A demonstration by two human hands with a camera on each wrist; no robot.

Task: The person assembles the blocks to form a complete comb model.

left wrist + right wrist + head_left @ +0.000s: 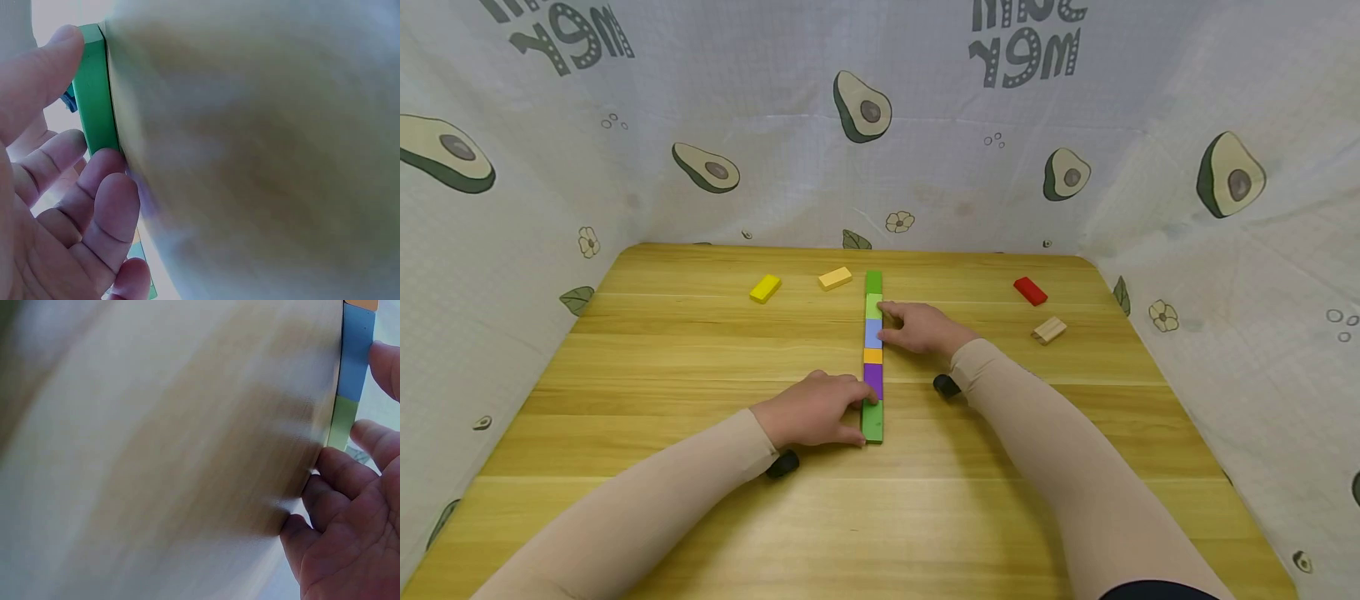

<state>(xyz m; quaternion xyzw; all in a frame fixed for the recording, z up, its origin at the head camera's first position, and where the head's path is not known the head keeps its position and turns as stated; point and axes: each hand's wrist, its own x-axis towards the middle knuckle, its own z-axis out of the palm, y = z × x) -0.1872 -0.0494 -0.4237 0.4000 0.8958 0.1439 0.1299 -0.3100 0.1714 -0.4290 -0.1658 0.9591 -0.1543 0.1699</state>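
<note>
Wooden table (pixel 662 358) | block row (pixel 873 356) | between left fingers (pixel 856 389), right fingers (pixel 897 309)

"What lies along the middle of the desk (pixel 850 533)?"
"A straight row of coloured blocks (pixel 873 357). The left hand (pixel 814 408) touches its near end, the right hand (pixel 925 327) its far part."
"And apart from it?"
"A yellow block (pixel 765 288) and a tan block (pixel 835 278) to its left, a red block (pixel 1030 291) and a wooden block (pixel 1048 330) right."
</note>
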